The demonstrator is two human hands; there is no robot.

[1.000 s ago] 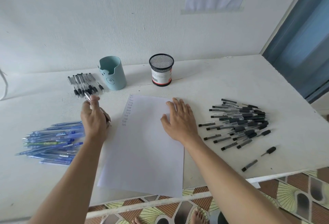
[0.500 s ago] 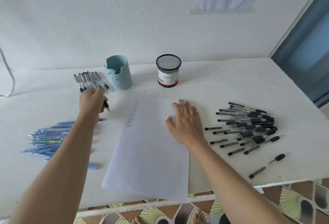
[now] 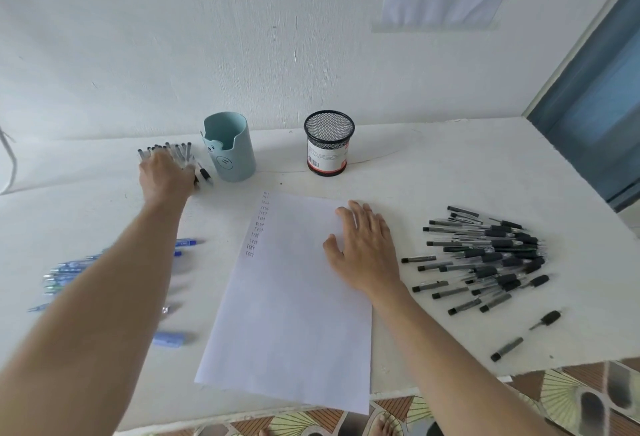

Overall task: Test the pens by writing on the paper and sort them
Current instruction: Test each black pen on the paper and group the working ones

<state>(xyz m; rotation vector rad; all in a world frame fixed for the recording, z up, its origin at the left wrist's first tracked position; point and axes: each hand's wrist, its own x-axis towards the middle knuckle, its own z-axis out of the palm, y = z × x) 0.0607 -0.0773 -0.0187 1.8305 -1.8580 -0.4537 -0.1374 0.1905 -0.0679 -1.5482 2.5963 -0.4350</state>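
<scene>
- The left hand (image 3: 165, 177), which a second ago held a black pen at the left edge of the paper (image 3: 291, 314), has reached away to the row of sorted pens (image 3: 175, 150) under its fingertips, left of the blue cup (image 3: 230, 151).
- Whether it still grips that pen cannot be told; its fingers cover the row.
- By the look of it, one more tested pen is being filed.
- The right hand (image 3: 367, 248) lies flat, fingers spread, on the paper's right side; untested black pens (image 3: 491, 259) are heaped on the surface just right of it.
- A column of small handwritten words (image 3: 258, 227) runs down the sheet, left of that hand.
</scene>
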